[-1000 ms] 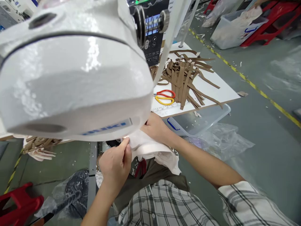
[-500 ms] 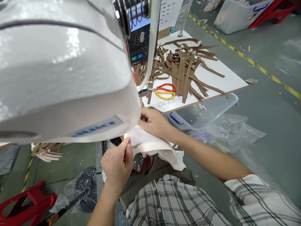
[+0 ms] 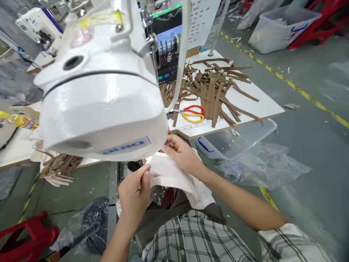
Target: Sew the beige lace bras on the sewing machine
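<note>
- From the head view, I see the white cloth (image 3: 173,176) stretched between the two hands, just below the front end of the sewing machine (image 3: 109,116); its lower part drapes toward the person's lap.
- I have the left hand (image 3: 134,194) nearly closed, thumb and forefinger pinched at the cloth's left edge, so the cloth lies to the right of those fingertips.
- I read the right hand (image 3: 183,154) as partly curled, thumb close to the fingers, gripping the cloth's upper right edge; the cloth runs from there down and left, passing beneath the palm. The machine's rim is right by these fingertips.
- Beyond the right hand, I make out snips (image 3: 194,113) with one red and one yellow handle on the white tabletop (image 3: 251,105), near a heap of brown strips (image 3: 211,92).
- Below that tabletop's edge, I find a clear bin (image 3: 240,138).
</note>
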A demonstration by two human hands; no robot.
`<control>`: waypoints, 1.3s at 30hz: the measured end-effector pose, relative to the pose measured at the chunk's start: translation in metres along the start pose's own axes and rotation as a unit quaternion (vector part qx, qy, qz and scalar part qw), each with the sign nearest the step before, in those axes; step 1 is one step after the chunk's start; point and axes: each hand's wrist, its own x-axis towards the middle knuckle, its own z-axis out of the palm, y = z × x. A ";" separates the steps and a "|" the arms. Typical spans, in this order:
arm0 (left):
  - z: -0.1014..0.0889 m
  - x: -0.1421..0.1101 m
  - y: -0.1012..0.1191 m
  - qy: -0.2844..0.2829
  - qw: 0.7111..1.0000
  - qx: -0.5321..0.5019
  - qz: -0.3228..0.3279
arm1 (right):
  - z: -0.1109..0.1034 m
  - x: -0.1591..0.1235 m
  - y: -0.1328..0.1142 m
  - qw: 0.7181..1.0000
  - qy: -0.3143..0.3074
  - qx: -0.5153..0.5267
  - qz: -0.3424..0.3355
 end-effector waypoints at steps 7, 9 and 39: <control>-0.008 -0.008 0.003 -0.042 0.995 -0.069 -0.051 | 0.007 -0.031 0.009 0.983 -0.005 0.146 0.110; -0.010 -0.009 0.004 -0.051 0.995 -0.073 -0.055 | 0.009 -0.036 0.010 0.973 -0.012 0.182 0.138; -0.024 -0.051 -0.002 -0.287 0.925 -0.227 -0.098 | -0.060 -0.106 0.094 0.911 -0.011 -0.402 -0.092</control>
